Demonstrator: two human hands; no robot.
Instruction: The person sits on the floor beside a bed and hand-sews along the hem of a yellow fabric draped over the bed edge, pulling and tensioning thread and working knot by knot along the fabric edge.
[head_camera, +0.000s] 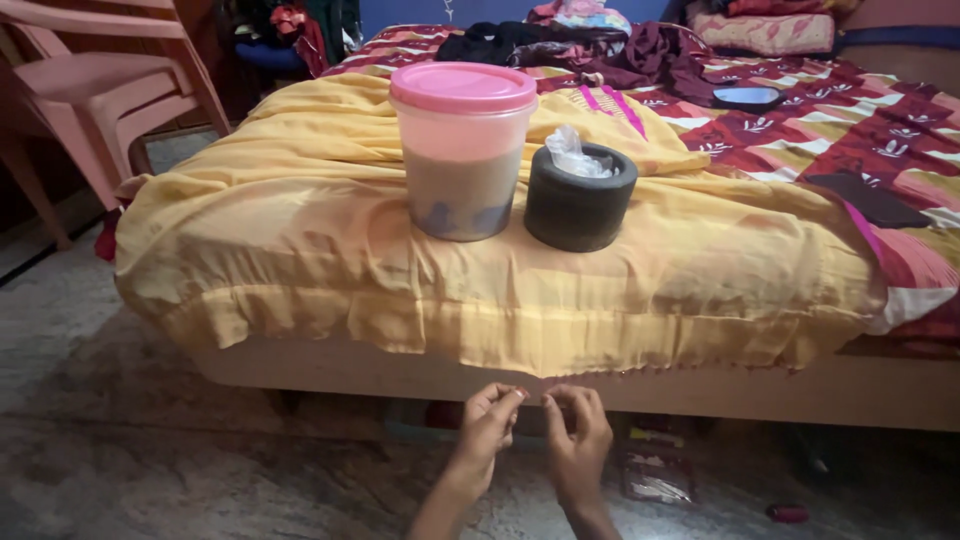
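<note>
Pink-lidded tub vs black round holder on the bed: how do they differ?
The pink-lidded tub is taller and translucent, with brownish contents showing; the black round holder is squat and opaque. The tub is closed by its lid; the holder is open on top, with crumpled clear plastic sticking out. Both are round and stand upright, side by side, on the yellow cloth.

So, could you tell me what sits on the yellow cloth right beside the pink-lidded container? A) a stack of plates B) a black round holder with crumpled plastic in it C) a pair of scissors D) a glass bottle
B: a black round holder with crumpled clear plastic poking out stands just right of the pink-lidded container on the yellow cloth.
</note>
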